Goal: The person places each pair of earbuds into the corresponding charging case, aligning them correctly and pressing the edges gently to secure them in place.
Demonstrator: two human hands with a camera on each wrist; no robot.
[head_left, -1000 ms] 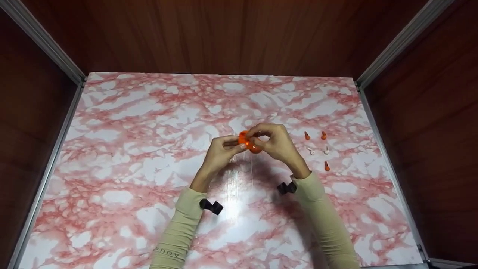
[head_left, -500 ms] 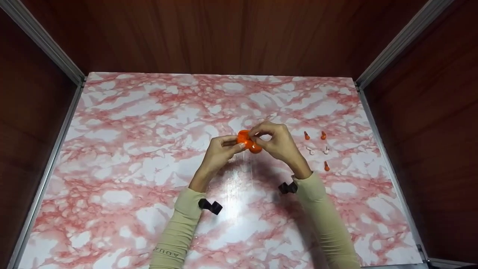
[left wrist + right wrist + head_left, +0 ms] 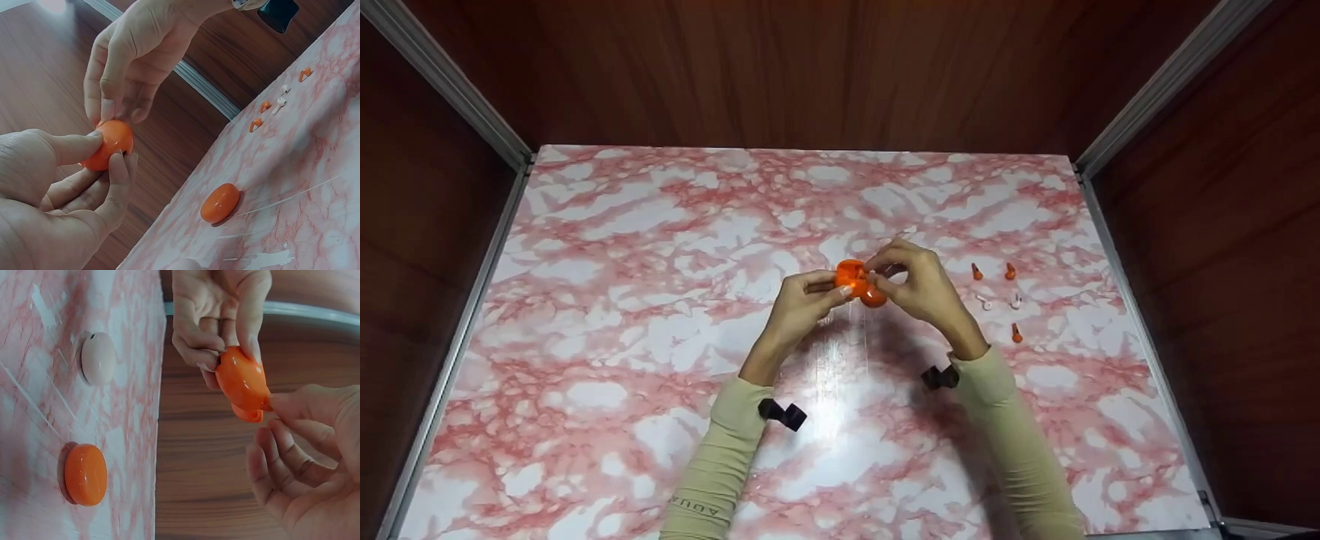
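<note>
Above the table, my left hand (image 3: 802, 304) grips an orange earbud case (image 3: 850, 277), its lid raised, between thumb and fingers. At the case's right side my right hand (image 3: 919, 285) pinches what looks like a small orange earbud (image 3: 265, 403), mostly hidden by the fingertips. Its other fingers (image 3: 278, 464) curl loosely below. A second orange case (image 3: 220, 203), closed, lies on the table beneath the hands. Near it in the right wrist view is a closed white case (image 3: 98, 359).
On the right of the marbled table (image 3: 622, 315) lie several loose earbuds: orange ones (image 3: 976, 272) in two places at the back, one orange earbud (image 3: 1016, 333) in front, white ones (image 3: 985, 303) between. Wood panels (image 3: 840, 75) enclose the back and sides.
My right hand has shifted slightly right and up, away from the held case, whose inside shows more now. My left hand has barely moved; the table's earbuds stay put.
</note>
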